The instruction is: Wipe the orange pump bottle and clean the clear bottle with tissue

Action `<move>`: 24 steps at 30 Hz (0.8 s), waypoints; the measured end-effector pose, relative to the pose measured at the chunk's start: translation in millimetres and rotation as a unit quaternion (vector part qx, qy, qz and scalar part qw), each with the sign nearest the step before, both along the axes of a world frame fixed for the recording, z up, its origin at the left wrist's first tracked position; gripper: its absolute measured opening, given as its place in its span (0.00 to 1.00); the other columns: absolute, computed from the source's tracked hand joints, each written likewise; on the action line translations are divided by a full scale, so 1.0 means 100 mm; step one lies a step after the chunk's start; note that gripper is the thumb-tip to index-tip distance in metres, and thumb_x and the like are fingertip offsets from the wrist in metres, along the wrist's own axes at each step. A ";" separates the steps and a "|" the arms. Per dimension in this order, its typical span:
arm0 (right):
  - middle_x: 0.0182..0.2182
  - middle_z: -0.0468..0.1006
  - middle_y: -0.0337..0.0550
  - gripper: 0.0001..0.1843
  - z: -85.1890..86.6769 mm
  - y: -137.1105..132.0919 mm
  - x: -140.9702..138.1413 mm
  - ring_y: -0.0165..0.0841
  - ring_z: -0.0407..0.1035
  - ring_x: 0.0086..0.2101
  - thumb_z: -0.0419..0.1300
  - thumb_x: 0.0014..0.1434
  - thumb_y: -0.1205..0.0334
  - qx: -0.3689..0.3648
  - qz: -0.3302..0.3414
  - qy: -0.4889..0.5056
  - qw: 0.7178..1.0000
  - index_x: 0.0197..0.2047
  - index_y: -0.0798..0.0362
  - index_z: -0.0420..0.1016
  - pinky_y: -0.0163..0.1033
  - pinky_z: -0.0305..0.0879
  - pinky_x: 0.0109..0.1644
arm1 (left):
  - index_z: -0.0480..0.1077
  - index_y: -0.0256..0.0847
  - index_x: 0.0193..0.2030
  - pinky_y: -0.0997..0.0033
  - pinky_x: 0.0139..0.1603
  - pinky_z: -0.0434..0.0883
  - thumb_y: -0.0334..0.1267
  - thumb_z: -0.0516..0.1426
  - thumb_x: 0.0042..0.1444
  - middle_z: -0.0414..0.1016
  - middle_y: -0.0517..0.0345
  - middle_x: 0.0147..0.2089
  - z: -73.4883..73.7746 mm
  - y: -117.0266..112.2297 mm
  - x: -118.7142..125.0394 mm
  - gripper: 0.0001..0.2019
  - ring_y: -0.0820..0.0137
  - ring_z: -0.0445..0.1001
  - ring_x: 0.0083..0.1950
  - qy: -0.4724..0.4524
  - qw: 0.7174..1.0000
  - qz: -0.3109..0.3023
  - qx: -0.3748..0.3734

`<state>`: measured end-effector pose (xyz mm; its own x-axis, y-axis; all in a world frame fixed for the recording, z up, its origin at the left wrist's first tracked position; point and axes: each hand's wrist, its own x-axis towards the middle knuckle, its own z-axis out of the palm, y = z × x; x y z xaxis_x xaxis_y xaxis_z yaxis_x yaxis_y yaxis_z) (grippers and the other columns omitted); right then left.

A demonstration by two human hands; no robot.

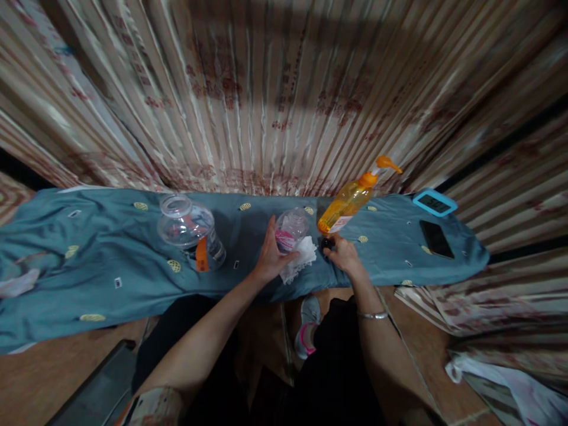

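Note:
My left hand (pixel 270 259) is curved around the side of a small clear plastic container (pixel 295 220), thumb at its front and fingers at its left. Something pink and white shows through the container's wall. A crumpled white tissue (pixel 307 251) lies against its front right side. My right hand (pixel 344 255) is closed on a small dark object (pixel 327 243), perhaps a cap; its exact kind is too dim to tell. Just beyond that hand, a pump bottle (pixel 348 204) of yellow-orange liquid stands with its orange pump head toward the upper right.
On the teal cloth (pixel 248 236) to the left stands a larger clear plastic jar (pixel 184 231) with an orange label. A blue-framed digital clock (pixel 435 203) and a black phone (pixel 436 239) lie at the right. Pleated curtains (pixel 266 106) hang behind. Some whitish plastic (pixel 20 284) rests far left.

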<state>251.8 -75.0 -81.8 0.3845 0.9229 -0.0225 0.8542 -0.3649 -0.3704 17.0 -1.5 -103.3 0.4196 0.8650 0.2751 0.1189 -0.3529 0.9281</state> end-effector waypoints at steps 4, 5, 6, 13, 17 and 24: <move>0.48 0.77 0.48 0.15 0.00 -0.02 -0.01 0.40 0.74 0.48 0.65 0.66 0.63 -0.038 0.010 -0.017 0.999 0.55 0.57 0.74 0.52 0.71 0.56 | 0.31 0.44 0.77 0.47 0.77 0.52 0.51 0.73 0.44 0.42 0.34 0.80 0.05 -0.03 0.02 0.66 0.48 0.51 0.79 -0.001 1.000 0.006 -0.015; 0.48 0.77 0.48 0.16 0.00 -0.03 -0.01 0.40 0.74 0.49 0.65 0.66 0.63 -0.044 0.011 -0.020 0.999 0.56 0.57 0.74 0.52 0.71 0.56 | 0.30 0.44 0.77 0.47 0.77 0.52 0.52 0.73 0.44 0.42 0.34 0.80 0.06 -0.04 0.02 0.67 0.48 0.51 0.79 -0.004 1.000 0.006 -0.016; 0.49 0.77 0.48 0.16 0.01 -0.04 -0.01 0.40 0.74 0.49 0.65 0.66 0.63 -0.048 0.011 -0.021 0.999 0.56 0.56 0.74 0.52 0.71 0.56 | 0.29 0.44 0.78 0.48 0.77 0.52 0.53 0.73 0.44 0.42 0.35 0.80 0.06 -0.04 0.02 0.68 0.49 0.51 0.79 -0.007 1.000 0.005 -0.018; 0.50 0.77 0.49 0.20 0.12 -0.15 -0.01 0.41 0.74 0.49 0.66 0.65 0.63 -0.015 0.009 -0.012 1.000 0.58 0.57 0.72 0.52 0.70 0.57 | 0.28 0.41 0.78 0.50 0.78 0.50 0.54 0.73 0.43 0.42 0.31 0.79 0.09 -0.05 0.02 0.69 0.49 0.48 0.80 -0.017 1.000 0.012 -0.012; 0.49 0.78 0.51 0.20 0.29 -0.22 -0.03 0.41 0.75 0.49 0.65 0.64 0.67 0.067 0.002 0.003 0.998 0.58 0.58 0.73 0.53 0.70 0.57 | 0.27 0.40 0.77 0.47 0.78 0.47 0.54 0.74 0.41 0.38 0.28 0.79 0.07 -0.03 0.02 0.71 0.47 0.46 0.80 -0.029 0.999 0.007 -0.010; 0.48 0.80 0.57 0.22 1.08 -0.54 -0.65 0.43 0.76 0.45 0.58 0.66 0.52 0.321 0.046 0.076 0.943 0.54 0.61 0.74 0.51 0.69 0.56 | 0.36 0.40 0.78 0.45 0.78 0.48 0.48 0.76 0.38 0.46 0.32 0.78 0.07 -0.06 0.04 0.68 0.47 0.48 0.79 -0.056 0.998 0.027 -0.024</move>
